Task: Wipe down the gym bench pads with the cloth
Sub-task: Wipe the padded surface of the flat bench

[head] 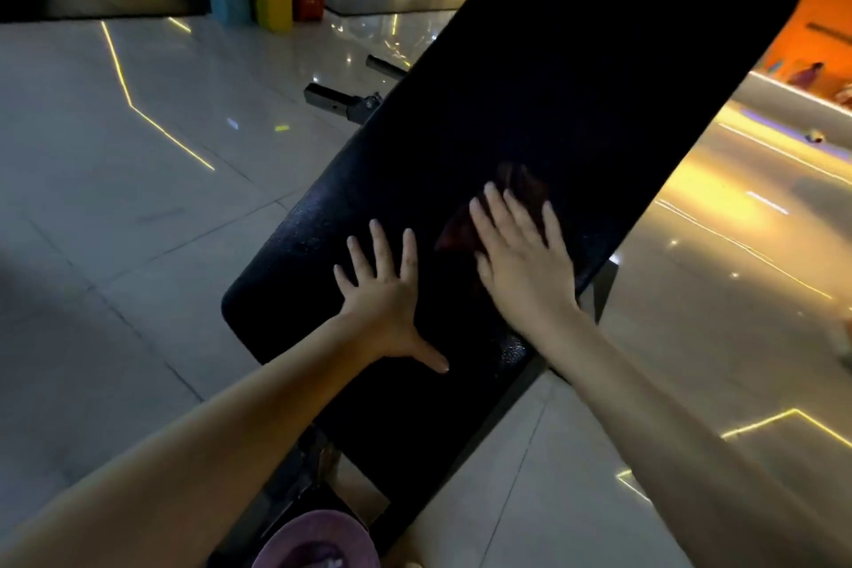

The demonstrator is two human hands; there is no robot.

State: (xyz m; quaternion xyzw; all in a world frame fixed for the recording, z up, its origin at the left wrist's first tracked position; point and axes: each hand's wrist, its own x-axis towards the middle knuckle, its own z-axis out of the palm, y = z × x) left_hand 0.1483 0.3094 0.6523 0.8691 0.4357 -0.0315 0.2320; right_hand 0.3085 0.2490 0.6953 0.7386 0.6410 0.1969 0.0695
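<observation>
- Cloth [525,182]: dark, reddish, bunched. It lies on the lower half of the black bench pad [576,83], toward its right edge. Most of it is covered by the right hand; folds show past the fingertips and at the thumb side.
- Right hand [521,258]: flat, palm down on the cloth, fingers straight and slightly apart. It presses the cloth against the pad and does not curl round it.
- Left hand [382,300]: flat on the bare pad just beside the right hand, fingers spread wide, thumb out to the side. It has hold of nothing and is clear of the cloth.
- Bench pad: long, rounded corners, running diagonally from lower left to upper right. The surface near the left hand shows a fine speckled sheen.
- Bench frame [341,104]: dark metal foot visible on the floor left of the pad.
- Floor [138,198]: pale glossy tiles with thin yellow lines.
- Purple rounded object [318,540]: at the bottom edge, below the pad; identity cannot be told.
</observation>
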